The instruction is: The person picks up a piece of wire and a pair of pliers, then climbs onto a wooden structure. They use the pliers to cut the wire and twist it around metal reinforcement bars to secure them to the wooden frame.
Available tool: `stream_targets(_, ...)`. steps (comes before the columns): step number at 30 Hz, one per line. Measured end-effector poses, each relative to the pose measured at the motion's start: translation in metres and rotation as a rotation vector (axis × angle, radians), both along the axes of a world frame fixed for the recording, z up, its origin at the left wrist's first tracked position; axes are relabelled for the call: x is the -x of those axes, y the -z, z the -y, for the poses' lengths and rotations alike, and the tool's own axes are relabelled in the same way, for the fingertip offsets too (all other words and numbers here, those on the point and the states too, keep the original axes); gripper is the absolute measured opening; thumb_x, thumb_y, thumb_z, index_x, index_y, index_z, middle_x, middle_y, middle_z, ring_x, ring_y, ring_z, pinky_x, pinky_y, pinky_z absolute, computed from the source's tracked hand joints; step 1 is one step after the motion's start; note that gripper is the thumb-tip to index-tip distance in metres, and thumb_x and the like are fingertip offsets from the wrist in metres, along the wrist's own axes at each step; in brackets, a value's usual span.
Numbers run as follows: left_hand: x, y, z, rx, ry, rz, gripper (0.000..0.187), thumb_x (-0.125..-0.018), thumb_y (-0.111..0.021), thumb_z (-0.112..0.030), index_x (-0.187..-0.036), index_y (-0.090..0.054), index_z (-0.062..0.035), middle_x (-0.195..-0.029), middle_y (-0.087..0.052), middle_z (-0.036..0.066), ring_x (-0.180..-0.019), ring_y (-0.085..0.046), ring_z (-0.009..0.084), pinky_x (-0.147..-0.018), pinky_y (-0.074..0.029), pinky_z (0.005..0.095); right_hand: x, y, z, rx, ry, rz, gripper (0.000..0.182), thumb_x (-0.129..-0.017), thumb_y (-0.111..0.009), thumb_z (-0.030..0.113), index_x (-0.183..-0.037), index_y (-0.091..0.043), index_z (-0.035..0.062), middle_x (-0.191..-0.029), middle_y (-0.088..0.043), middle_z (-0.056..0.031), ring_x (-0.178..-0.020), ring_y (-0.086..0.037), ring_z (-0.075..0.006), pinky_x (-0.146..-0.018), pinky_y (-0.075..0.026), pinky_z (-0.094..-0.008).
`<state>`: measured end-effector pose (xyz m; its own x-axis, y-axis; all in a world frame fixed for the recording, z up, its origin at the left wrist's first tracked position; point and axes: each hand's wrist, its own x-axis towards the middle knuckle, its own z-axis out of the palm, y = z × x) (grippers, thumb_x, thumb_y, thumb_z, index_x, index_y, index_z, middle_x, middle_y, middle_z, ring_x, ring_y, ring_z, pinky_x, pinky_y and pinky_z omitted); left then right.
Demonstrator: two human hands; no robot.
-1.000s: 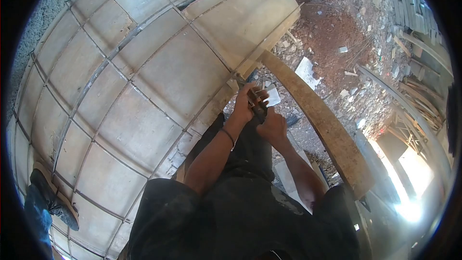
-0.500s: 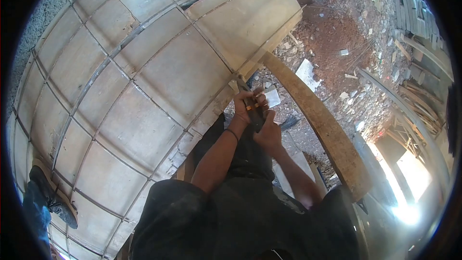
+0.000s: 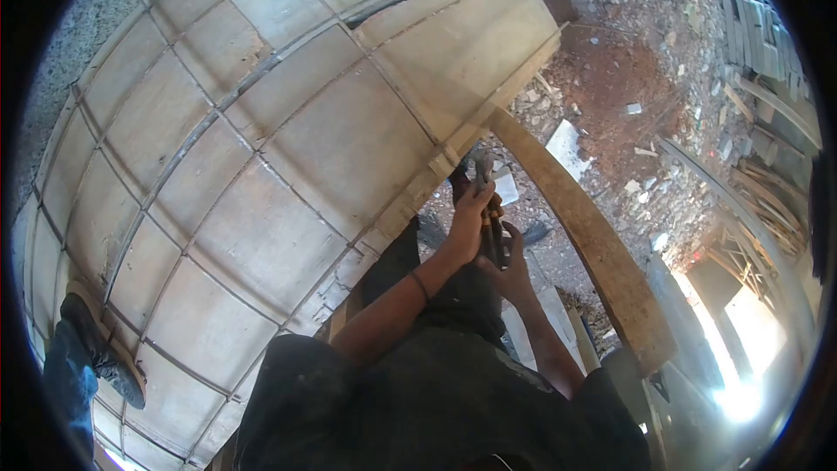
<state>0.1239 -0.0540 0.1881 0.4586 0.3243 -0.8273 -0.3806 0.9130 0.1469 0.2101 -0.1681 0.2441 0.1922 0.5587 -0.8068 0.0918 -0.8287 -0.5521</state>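
A pair of pliers [image 3: 494, 242] with dark handles and orange bands points away from me, beyond the near edge of the panelled formwork. My left hand [image 3: 469, 225] is wrapped around its upper part, just below the metal jaws. Around the lower ends of the handles curl the fingers of my right hand [image 3: 513, 272]. Beside the hands, the formwork deck [image 3: 296, 166] carries thin metal bars [image 3: 260, 153] crossing in a grid. The jaws are apart from the bars, and I cannot make out anything between them.
A long wooden plank [image 3: 584, 227] slopes down to the right of my hands. Below lies rubble-strewn ground [image 3: 628, 78]. Another person's shoe [image 3: 100, 344] rests on the deck at the left. Timber pieces [image 3: 767, 196] are piled at the far right.
Both hands and the pliers have moved right and toward me, away from the deck edge. The jaws were at the edge bar before. My left hand now sits nearer the jaws.
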Motion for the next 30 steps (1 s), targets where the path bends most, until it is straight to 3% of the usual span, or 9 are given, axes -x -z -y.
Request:
stream_targets(5,0.005,-0.018,-0.051,-0.266,0.166,-0.335,0.047,-0.096,-0.058,-0.031,-0.126,-0.035,-0.0039,-0.091,-0.046,0.003,-0.076,-0.043,0.0064,-0.065,-0.038,0.0212,0.022,-0.026,-0.052,-0.247,-0.262,0.487,0.062,-0.086,-0.069,0.030,-0.134,-0.041,0.0022,-0.120,-0.052,-0.0219,-0.108,-0.057,-0.0390,-0.085,-0.049,-0.0447)
stream_targets(6,0.010,0.008,-0.053,-0.643,0.161,-0.553,0.043,-0.094,-0.061,-0.031,-0.119,-0.039,-0.0034,-0.087,-0.047,0.002,-0.075,-0.044,0.0060,-0.064,-0.039,0.0214,0.021,-0.028,-0.060,-0.253,-0.259,0.491,0.062,-0.086,-0.069,0.030,-0.134,-0.041,0.0022,-0.120,-0.052,-0.0219,-0.108,-0.057,-0.0390,-0.085,-0.049,-0.0447)
stream_targets(8,0.027,0.018,-0.077,-1.027,0.146,-0.769,0.039,-0.093,-0.063,-0.030,-0.112,-0.044,-0.0029,-0.083,-0.048,0.002,-0.073,-0.044,0.0056,-0.063,-0.039,0.0216,0.018,-0.028,-0.073,-0.345,-0.220,0.411,0.045,-0.089,-0.066,0.021,-0.127,-0.049,0.0027,-0.099,-0.062,-0.0142,-0.092,-0.064,-0.0279,-0.077,-0.051,-0.0384)
stream_targets(9,0.042,0.002,-0.102,-0.933,0.210,-0.693,0.036,-0.091,-0.066,-0.028,-0.107,-0.047,-0.0018,-0.079,-0.050,0.001,-0.070,-0.045,0.0054,-0.061,-0.040,0.0221,0.018,-0.023,-0.077,-0.350,-0.220,0.412,0.045,-0.089,-0.066,0.021,-0.127,-0.049,0.0027,-0.099,-0.062,-0.0142,-0.092,-0.064,-0.0279,-0.077,-0.051,-0.0384)
stream_targets(11,0.056,-0.021,-0.134,-0.843,0.263,-0.621,0.033,-0.089,-0.069,-0.026,-0.103,-0.051,-0.0006,-0.074,-0.051,0.000,-0.067,-0.047,0.0052,-0.059,-0.040,0.0225,0.016,-0.012,-0.087,-0.309,-0.110,-0.086,0.037,-0.090,-0.064,0.017,-0.123,-0.053,0.0026,-0.078,-0.062,-0.0070,-0.073,-0.062,-0.0164,-0.068,-0.050,-0.0311)
stream_targets(15,0.077,-0.029,-0.153,-0.810,0.188,-0.585,0.031,-0.088,-0.070,-0.023,-0.103,-0.057,-0.0003,-0.072,-0.058,0.000,-0.064,-0.049,0.0038,-0.055,-0.039,0.0221,0.035,-0.010,-0.134,-0.288,-0.122,-0.239,0.035,-0.093,-0.062,0.015,-0.124,-0.052,0.0018,-0.072,-0.058,-0.0033,-0.064,-0.055,-0.0096,-0.060,-0.045,-0.0260)
stream_targets(19,0.091,-0.042,-0.158,-0.794,0.209,-0.613,0.030,-0.090,-0.068,-0.025,-0.107,-0.061,-0.0009,-0.078,-0.061,-0.003,-0.068,-0.047,0.0013,-0.056,-0.036,0.0207,0.048,-0.005,-0.167,-0.102,0.112,-0.680,0.026,-0.096,-0.056,0.013,-0.119,-0.056,0.0017,-0.070,-0.051,0.0026,-0.061,-0.047,-0.0044,-0.054,-0.036,-0.0211)
stream_targets(26,0.154,-0.042,-0.184,-0.617,0.092,-0.684,0.030,-0.093,-0.065,-0.026,-0.113,-0.066,-0.0035,-0.077,-0.051,-0.011,-0.069,-0.040,0.0023,-0.059,-0.032,0.0202,0.025,-0.013,-0.203,-0.338,-0.143,-0.250,0.018,-0.094,-0.059,0.014,-0.107,-0.062,0.0024,-0.070,-0.051,0.0029,-0.063,-0.046,-0.0040,-0.055,-0.038,-0.0222)
stream_targets(30,0.195,-0.032,-0.196,-0.923,0.007,-0.704,0.033,-0.096,-0.060,-0.030,-0.113,-0.063,-0.0026,-0.089,-0.059,-0.004,-0.075,-0.046,0.0041,-0.070,-0.040,0.0219,-0.010,0.008,-0.242,-0.287,-0.265,0.284,0.018,-0.089,-0.060,0.013,-0.105,-0.068,0.0112,-0.061,-0.052,-0.0043,-0.056,-0.050,-0.0100,-0.055,-0.041,-0.0277)
